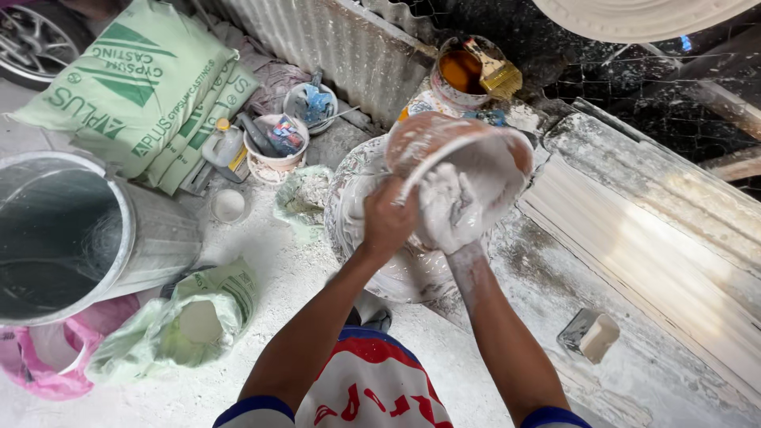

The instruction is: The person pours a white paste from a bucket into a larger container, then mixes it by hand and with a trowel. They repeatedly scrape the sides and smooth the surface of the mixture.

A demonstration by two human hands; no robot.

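My left hand [387,218] grips the near rim of an orange bowl [428,131] smeared with white plaster and holds it tilted toward me. My right hand [448,210], coated in white plaster, reaches inside the bowl with its fingers curled against the inner wall. The bowl hangs over a larger plaster-caked basin [357,186] on the ground, mostly hidden behind my hands and arms.
A large metal bin [151,238] stands at left, green sacks [135,87] behind it, an open green bag [198,317] in front. Small tubs [273,154] with tools sit by a corrugated sheet [333,40]. A pot with a brush [495,75] lies beyond. A long white moulding [634,254] runs along the right.
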